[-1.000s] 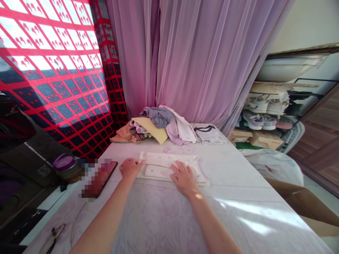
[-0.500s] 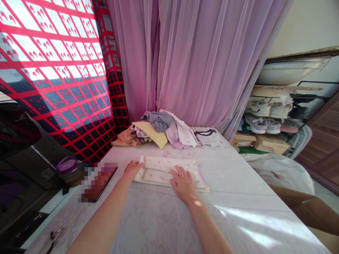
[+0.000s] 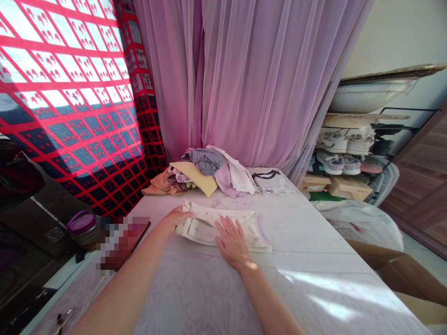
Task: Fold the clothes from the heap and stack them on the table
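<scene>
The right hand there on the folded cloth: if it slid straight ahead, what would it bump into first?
Past the pale garment under it, the right hand would probably meet the yellow cloth in the clothes heap; depth is unclear.

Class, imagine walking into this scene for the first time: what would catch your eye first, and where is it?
The sunlit red-and-navy patterned curtain at the left stands out most, beside the sheer lilac curtain hanging behind the table. At the table's far end sits a heap of clothes. Nearer the middle, a bare left hand lies at the edge of a pale folded garment, while the right hand is spread flat on it.
</scene>
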`<move>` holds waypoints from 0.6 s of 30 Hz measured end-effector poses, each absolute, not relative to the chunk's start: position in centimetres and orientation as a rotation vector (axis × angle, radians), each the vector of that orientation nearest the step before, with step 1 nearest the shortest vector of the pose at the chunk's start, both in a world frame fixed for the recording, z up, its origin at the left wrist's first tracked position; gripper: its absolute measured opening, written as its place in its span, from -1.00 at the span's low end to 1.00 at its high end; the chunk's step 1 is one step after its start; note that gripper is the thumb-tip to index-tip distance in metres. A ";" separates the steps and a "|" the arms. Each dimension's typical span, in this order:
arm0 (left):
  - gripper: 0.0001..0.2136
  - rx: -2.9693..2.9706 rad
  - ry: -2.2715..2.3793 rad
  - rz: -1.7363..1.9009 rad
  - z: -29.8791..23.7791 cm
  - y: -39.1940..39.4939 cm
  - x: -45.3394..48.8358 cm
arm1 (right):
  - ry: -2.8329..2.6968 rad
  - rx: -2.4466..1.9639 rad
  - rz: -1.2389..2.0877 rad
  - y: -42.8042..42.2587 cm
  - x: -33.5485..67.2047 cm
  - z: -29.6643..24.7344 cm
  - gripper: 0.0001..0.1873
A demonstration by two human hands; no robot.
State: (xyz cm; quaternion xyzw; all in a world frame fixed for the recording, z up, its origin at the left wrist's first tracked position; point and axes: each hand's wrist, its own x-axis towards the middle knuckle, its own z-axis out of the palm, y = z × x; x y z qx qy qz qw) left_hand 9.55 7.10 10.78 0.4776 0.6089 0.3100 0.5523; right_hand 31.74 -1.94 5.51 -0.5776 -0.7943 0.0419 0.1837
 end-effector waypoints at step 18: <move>-0.71 1.215 1.197 0.767 14.8 6.7 20.0 | -0.809 -1.157 1.426 2.2 35.3 10.8 -0.40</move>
